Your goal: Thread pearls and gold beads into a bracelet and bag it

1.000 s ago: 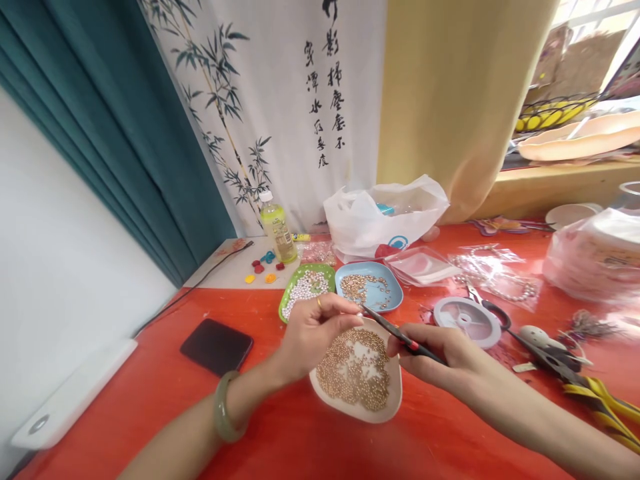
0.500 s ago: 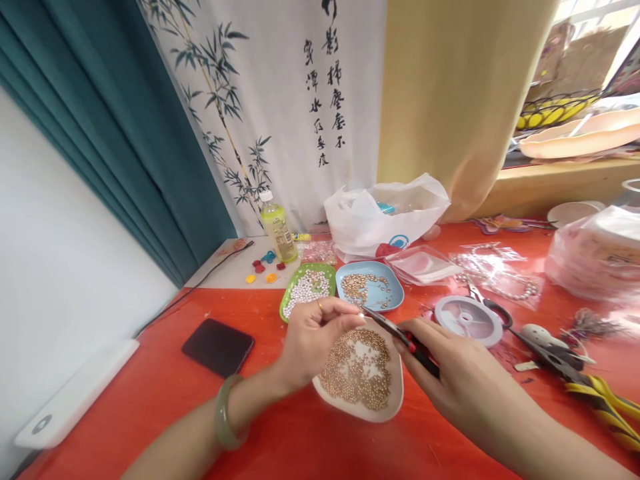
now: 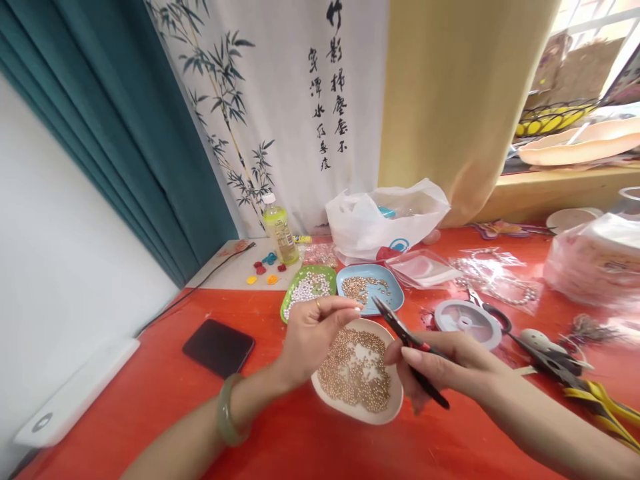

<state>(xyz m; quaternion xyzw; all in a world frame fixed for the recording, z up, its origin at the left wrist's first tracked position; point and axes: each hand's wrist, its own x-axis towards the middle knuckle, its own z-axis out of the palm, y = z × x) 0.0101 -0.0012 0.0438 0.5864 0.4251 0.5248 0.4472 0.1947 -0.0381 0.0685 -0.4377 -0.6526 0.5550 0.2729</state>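
Note:
My left hand [image 3: 313, 333] hovers over a white dish [image 3: 395, 400] of small gold beads, thumb and forefinger pinched on something too small to make out. A green bangle sits on that wrist. My right hand [image 3: 440, 367] grips small black scissors with red handles [image 3: 407, 343], their blades slightly apart and pointing up-left, a little away from the left fingertips. Behind the dish stand a green tray [image 3: 295, 297] of white pearls and a blue tray [image 3: 395, 293] of gold beads.
On the red table lie a black phone [image 3: 219, 347], a clear thread spool [image 3: 467, 323], pliers with yellow handles [image 3: 595, 397], plastic bags [image 3: 385, 220] and a drink bottle [image 3: 280, 233]. A white device [image 3: 75, 393] sits at the left edge.
The scissors' tips have drawn back to the right from my left fingertips and tilted upward. My right hand turned palm inward. The left hand stayed over the dish.

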